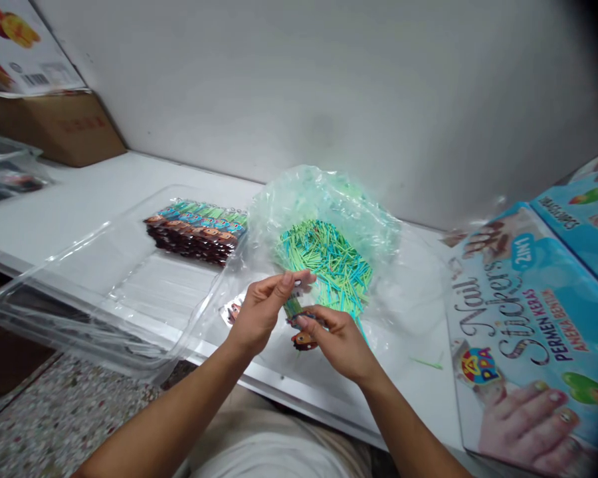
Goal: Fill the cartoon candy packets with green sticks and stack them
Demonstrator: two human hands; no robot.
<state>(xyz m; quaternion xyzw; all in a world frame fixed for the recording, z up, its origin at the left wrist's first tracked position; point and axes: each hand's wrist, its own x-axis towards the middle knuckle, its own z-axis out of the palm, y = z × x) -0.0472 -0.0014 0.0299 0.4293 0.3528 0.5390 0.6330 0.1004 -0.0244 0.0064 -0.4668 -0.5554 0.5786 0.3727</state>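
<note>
The left hand and the right hand meet over the near-centre of the white surface. The left grip is closed: thumb and fingertips pinch the upper end of a small bundle of green and blue sticks. The right grip is closed on the lower end of the same bundle, where small printed toppers show below the fingers. The bundle is held just above the surface, between the two hands, directly in front of the person.

Just beyond the hands lies an open clear plastic bag holding a loose pile of green and blue sticks. The bag mouth faces the hands; its crumpled film spreads left and right across the surface.

To the left, a clear plastic tray overhangs the near edge of the surface. A row of finished sticks with toppers lies at its far right corner; the rest of the tray floor is bare. One more topper lies beside the left wrist, under film.

To the right, a printed "Nail Stickers" box lies flat close to the bag, with a second blue box behind it. A single green stick lies between the right hand and the box.

A wall closes the far edge. At far left sits a cardboard box. Open room remains on the far-left surface.
</note>
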